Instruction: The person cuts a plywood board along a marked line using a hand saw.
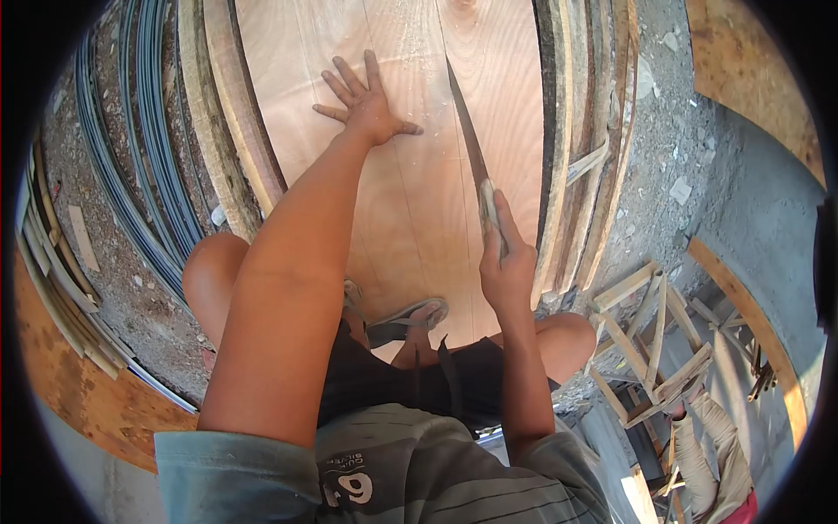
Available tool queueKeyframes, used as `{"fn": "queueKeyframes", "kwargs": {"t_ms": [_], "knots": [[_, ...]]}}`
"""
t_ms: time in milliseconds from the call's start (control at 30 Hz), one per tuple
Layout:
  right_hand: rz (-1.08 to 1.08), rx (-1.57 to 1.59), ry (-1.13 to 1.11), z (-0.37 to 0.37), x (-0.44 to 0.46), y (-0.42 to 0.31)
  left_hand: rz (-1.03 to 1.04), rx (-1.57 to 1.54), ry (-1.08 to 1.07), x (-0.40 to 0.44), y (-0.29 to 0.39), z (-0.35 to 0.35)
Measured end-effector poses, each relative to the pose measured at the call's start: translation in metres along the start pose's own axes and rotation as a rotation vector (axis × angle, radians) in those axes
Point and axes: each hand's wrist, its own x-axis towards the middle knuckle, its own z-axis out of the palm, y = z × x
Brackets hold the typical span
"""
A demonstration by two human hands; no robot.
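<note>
Along the far left, slim pale pipes (pixel 61 293) are lying above a stained brown board (pixel 74 384), their lengths looking bowed. Next, smooth blue-grey rods (pixel 153 140) are running in bundles over gritty, pebbly ground (pixel 140 284). Two rough-sawn beams (pixel 209 113), blunt-edged and coarse, are flanking a broad plywood sheet (pixel 410 214), which is stretching out in front of the person, showing a smooth, pinkish-tan face with wavy grain and crumbs of sawdust. The left hand (pixel 371 113) is resting palm down on this sheet, fingers spread wide and grasping nothing. Nearer the body, a sandalled foot (pixel 425 314) is resting on the wood. Right of the left hand, a handsaw (pixel 469 135) is lying slantwise over the sheet, its long, tapering metal blade pointing away and meeting a thin dark line at the tip. The right hand (pixel 508 266) is gripping its worn, pale handle, fingers wrapped closed and the index finger extending along it. Further right, weathered timber lengths (pixel 598 157) are standing side by side, and an angular frame of raw wooden bars (pixel 646 332) is sitting near another person's creased beige trousers (pixel 716 445).
</note>
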Motion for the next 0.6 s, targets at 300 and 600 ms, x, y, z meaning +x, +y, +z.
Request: {"fn": "queueKeyframes", "kwargs": {"t_ms": [300,600], "knots": [[-0.010,-0.006,-0.008,0.040,0.091,-0.017,0.001,0.016,0.003,-0.001,0.006,-0.003],[-0.213,-0.030,0.096,-0.013,-0.043,0.025,-0.011,0.015,-0.020,-0.001,0.003,-0.002]]}}
